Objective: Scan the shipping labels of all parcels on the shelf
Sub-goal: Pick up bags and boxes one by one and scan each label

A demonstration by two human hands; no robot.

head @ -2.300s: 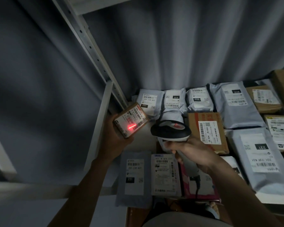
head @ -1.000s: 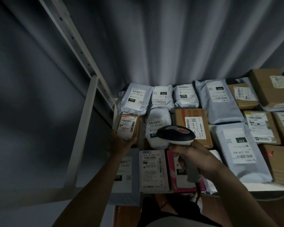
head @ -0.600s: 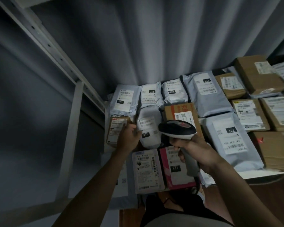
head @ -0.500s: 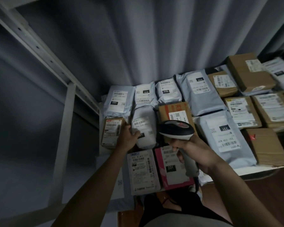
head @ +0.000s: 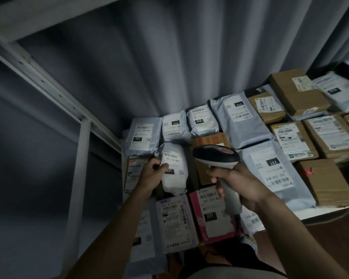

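Head view: my left hand (head: pixel 152 179) grasps the white parcel (head: pixel 173 170) at ten o'clock of the scanner (head: pixel 217 158), which my right hand (head: pixel 238 185) clenches. I should tilt its label flat toward the scanner head, thumb clear of the barcode.

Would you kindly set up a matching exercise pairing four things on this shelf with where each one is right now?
Things:
1. white padded parcel
2. barcode scanner
3. pink parcel
4. small brown box

Places:
A. lying at the shelf's front edge, below the scanner
B. gripped by the left hand
C. lying at the shelf's left end, beside the left hand
D. held in the right hand

Pairs: 1-B, 2-D, 3-A, 4-C
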